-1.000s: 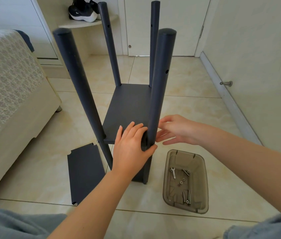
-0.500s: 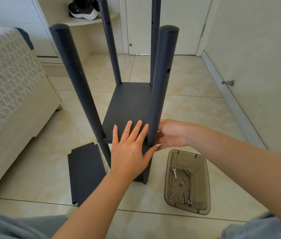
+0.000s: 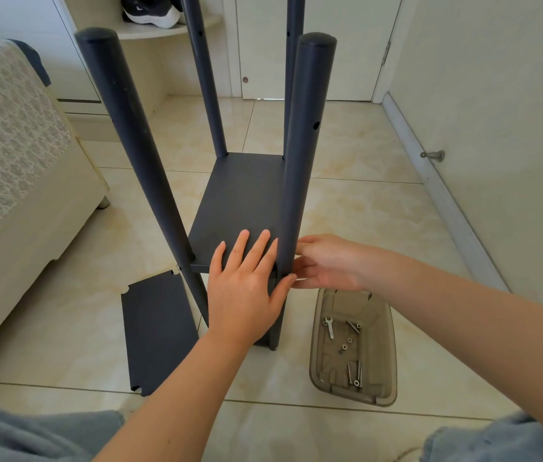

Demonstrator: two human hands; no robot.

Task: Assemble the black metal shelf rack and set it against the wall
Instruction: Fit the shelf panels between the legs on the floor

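The black rack stands on the tiled floor with four upright posts and one shelf panel fixed low between them. My left hand lies flat on the shelf's near right corner, fingers straight, thumb against the near right post. My right hand is at the right side of that post at shelf height. Its thumb and fingertips are bunched on a small pale fastener held against the post; the fastener is mostly hidden. A second loose black shelf panel lies flat on the floor to the left.
A brown translucent tray on the floor at the right holds a small wrench, nuts and bolts. A bed is on the left. The wall with a door stopper runs along the right. Shoes sit on a far shelf.
My left hand released its curl around the post and flattened onto the shelf. My right hand moved in from open fingers to pinching at the post joint.
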